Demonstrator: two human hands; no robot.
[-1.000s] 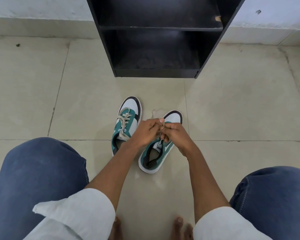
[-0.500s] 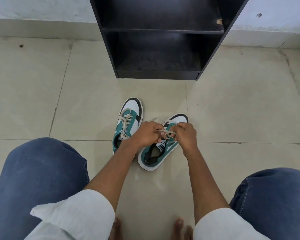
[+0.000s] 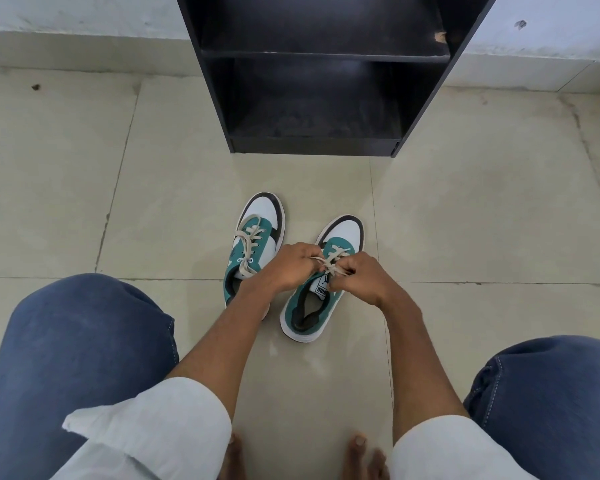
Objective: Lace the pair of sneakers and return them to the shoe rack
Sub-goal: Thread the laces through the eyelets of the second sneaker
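Observation:
Two green-and-white sneakers stand side by side on the tiled floor, toes toward the rack. The left sneaker (image 3: 257, 244) has its cream lace threaded and lying loose over the tongue. Over the right sneaker (image 3: 312, 306) my left hand (image 3: 291, 268) and my right hand (image 3: 364, 278) each pinch a part of its cream lace (image 3: 333, 263), pulled taut between them above the tongue. The black shoe rack (image 3: 312, 147) stands straight ahead with its lower shelves bare.
My knees in blue jeans frame the view at the lower left (image 3: 73, 358) and lower right (image 3: 548, 393). Bare toes (image 3: 361, 445) show at the bottom edge. A pale wall (image 3: 66, 15) runs behind the rack.
My hands have drawn apart from one tight cluster, stretching the lace across the right sneaker. That sneaker has turned slightly, so its toe shows more.

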